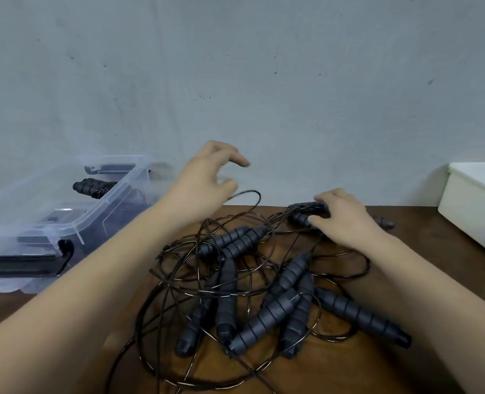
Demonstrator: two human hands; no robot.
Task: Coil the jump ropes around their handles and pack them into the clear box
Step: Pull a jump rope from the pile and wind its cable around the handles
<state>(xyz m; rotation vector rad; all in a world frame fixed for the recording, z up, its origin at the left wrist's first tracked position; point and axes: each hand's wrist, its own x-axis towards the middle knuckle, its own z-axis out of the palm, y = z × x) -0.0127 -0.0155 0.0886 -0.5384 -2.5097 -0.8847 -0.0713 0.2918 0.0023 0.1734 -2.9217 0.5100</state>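
Observation:
A tangle of jump ropes (264, 291) lies on the brown table (349, 373): several dark grey ribbed handles among thin black cords. My right hand (341, 220) rests at the far edge of the pile, fingers closed on a pair of handles (306, 213). Above the pile's far left side hovers my left hand (207, 172), fingers spread and curled; a loop of black cord (250, 194) rises just under it, and whether it touches is unclear. At the left stands the clear box (73, 223), with one coiled rope bundle (93, 187) inside.
A white plastic bin (474, 206) sits at the table's right edge. One small dark handle end (383, 222) lies past my right hand. A grey wall rises directly behind the table. The clear box carries black latches (65, 257) on its near side.

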